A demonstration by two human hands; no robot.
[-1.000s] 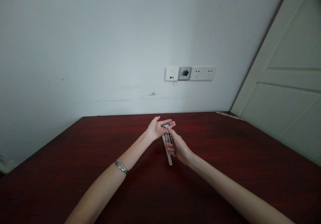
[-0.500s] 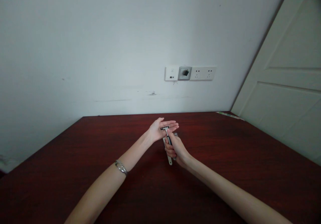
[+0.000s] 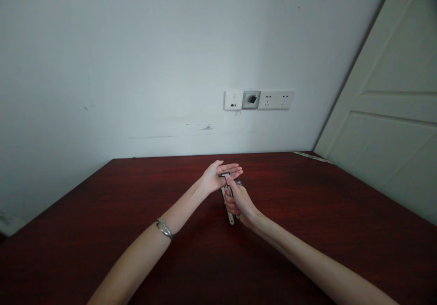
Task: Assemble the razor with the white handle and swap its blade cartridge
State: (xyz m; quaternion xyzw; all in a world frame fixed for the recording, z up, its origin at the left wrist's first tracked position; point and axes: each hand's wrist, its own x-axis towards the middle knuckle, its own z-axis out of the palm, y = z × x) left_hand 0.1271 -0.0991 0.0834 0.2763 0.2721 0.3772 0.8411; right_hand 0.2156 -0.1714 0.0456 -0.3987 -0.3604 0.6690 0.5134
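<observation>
My right hand (image 3: pixel 239 200) is closed around the handle of a razor (image 3: pixel 224 175), whose head points away from me. The razor's head is over the palm of my left hand (image 3: pixel 217 176); I cannot tell whether it touches the skin. My left hand lies open, palm up, with its fingers stretched to the right. Below my right hand a long pale strip with a hole at its end (image 3: pixel 231 221) shows on the table, partly hidden. Part of a clear or metallic item (image 3: pixel 238 183) peeks out behind my right hand, mostly covered.
The dark red wooden table (image 3: pixel 102 214) runs back to a white wall. Sockets and a switch plate (image 3: pixel 276 100) are fixed to the wall. A thin green and white strip (image 3: pixel 312 157) lies at the back right corner, beside a white panelled door (image 3: pixel 385 127).
</observation>
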